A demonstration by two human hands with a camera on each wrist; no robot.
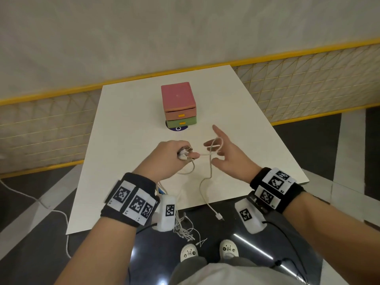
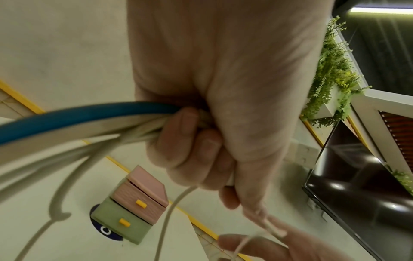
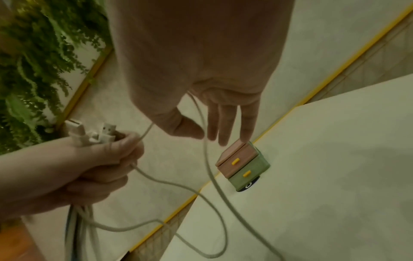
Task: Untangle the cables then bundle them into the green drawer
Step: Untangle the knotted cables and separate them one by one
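Observation:
My left hand (image 1: 184,154) is curled in a fist around a bundle of cables, with white USB plugs (image 3: 93,134) sticking out above the fingers. A blue cable (image 2: 89,114) and several white ones (image 2: 78,139) run through that fist. To its right, my right hand (image 1: 218,150) is open with the fingers spread and a loop of white cable (image 1: 219,144) draped over them. That cable (image 1: 210,169) hangs down past the table's front edge and ends in a small plug (image 1: 219,216). The green drawer (image 1: 181,122) sits closed at the bottom of a small pink-topped chest (image 1: 177,95) beyond both hands.
The white table (image 1: 127,140) is narrow, and its front edge lies just under my wrists. A yellow-framed mesh fence (image 1: 51,124) runs behind it. A dark round sticker (image 1: 178,128) lies under the chest. A white cord (image 1: 51,210) trails across the floor at left.

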